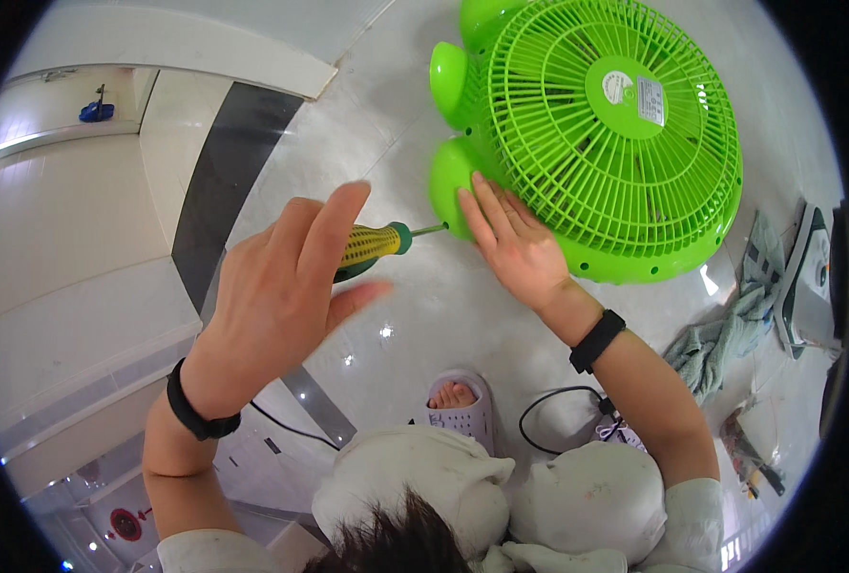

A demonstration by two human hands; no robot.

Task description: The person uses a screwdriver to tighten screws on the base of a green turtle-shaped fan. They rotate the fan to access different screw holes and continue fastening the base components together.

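Observation:
A bright green fan [577, 134] lies on the floor ahead of me, its round slatted grille facing up. Rounded green lobes stick out along its left side. My left hand [286, 277] holds a screwdriver [372, 246] with a yellow and green handle, thumb and forefinger loosely apart around it. The metal shaft points right, its tip at the edge of the nearest green lobe [455, 181]. My right hand [518, 244] lies with fingers stretched out on that lobe and the fan's rim beside it. The palm side of my left hand is partly hidden.
A grey-green cloth [725, 334] lies crumpled on the floor at the right, beside a white, flat object [808, 282]. A black cable [529, 415] curls near my feet, one in a pale lilac clog [467, 415]. At the left stand a white wall edge and a dark floor strip [229, 172].

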